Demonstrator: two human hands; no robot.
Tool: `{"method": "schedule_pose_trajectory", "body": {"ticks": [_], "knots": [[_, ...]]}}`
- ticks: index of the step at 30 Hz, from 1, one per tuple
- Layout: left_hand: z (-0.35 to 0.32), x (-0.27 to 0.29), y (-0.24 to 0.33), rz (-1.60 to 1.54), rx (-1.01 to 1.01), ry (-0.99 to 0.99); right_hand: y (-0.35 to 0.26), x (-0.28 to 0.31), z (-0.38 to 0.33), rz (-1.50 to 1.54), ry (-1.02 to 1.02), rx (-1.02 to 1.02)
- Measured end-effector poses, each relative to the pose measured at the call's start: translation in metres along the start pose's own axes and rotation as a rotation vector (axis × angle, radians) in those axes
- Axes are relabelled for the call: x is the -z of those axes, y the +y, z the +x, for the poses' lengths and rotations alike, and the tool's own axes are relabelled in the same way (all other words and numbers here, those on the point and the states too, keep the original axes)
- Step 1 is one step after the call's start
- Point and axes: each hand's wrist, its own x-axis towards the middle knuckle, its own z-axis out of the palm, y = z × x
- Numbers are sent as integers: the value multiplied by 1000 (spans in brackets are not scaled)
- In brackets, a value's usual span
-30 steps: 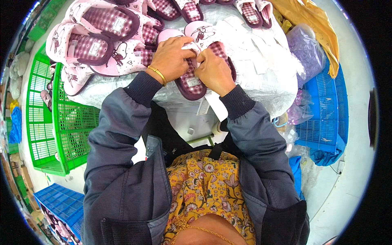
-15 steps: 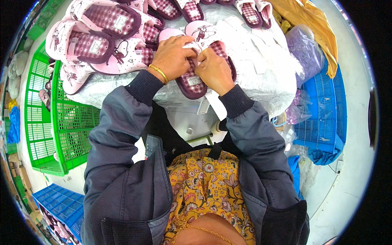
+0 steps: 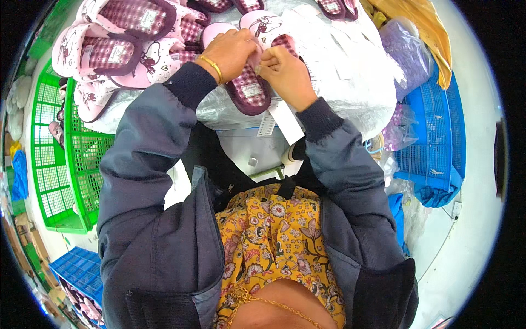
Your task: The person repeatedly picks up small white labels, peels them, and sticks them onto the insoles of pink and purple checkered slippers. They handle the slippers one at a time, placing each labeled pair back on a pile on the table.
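Observation:
A pink slipper with a maroon checked insole lies on a clear plastic sheet at the table's near edge, a second pink slipper beside it. My left hand, with a gold bangle at the wrist, grips the slipper's upper from the left. My right hand pinches the same upper from the right, fingers closed. White paper tags hang below my right wrist. What the fingertips hold between them is hidden.
A heap of matching pink slippers fills the table's far left. Green plastic crates stand at the left, blue crates at the right, another blue crate lower left. White wrapping and a yellow cloth lie at the right.
Both hands have stayed on the slipper, with only small finger movements at its upper. The slipper has not shifted.

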Motion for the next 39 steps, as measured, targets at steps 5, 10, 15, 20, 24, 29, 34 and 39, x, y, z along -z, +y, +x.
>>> {"method": "schedule_pose_trajectory", "body": {"ticks": [5, 10, 15, 20, 24, 29, 34, 39], "knots": [[-4, 8, 4, -124, 70, 87, -37, 40, -70, -296, 29, 54], [-3, 6, 2, -240, 128, 278, -41, 20, -117, -563, 60, 93], [-3, 6, 6, -277, 240, 277, -2, 8, -119, -612, 107, 133], [-2, 6, 11, -291, 257, 278, 8, 13, -114, -579, 65, 131], [-1, 14, 27, -133, 44, 334, -16, 37, -107, -491, 46, 137], [2, 31, 49, -17, -12, 298, -52, 77, -71, -147, -72, -119], [8, 41, 47, -311, 254, 296, -20, 94, -24, -3, -48, 5], [27, 37, 51, -843, 447, 354, -10, 89, -12, -280, -105, 70]]}}
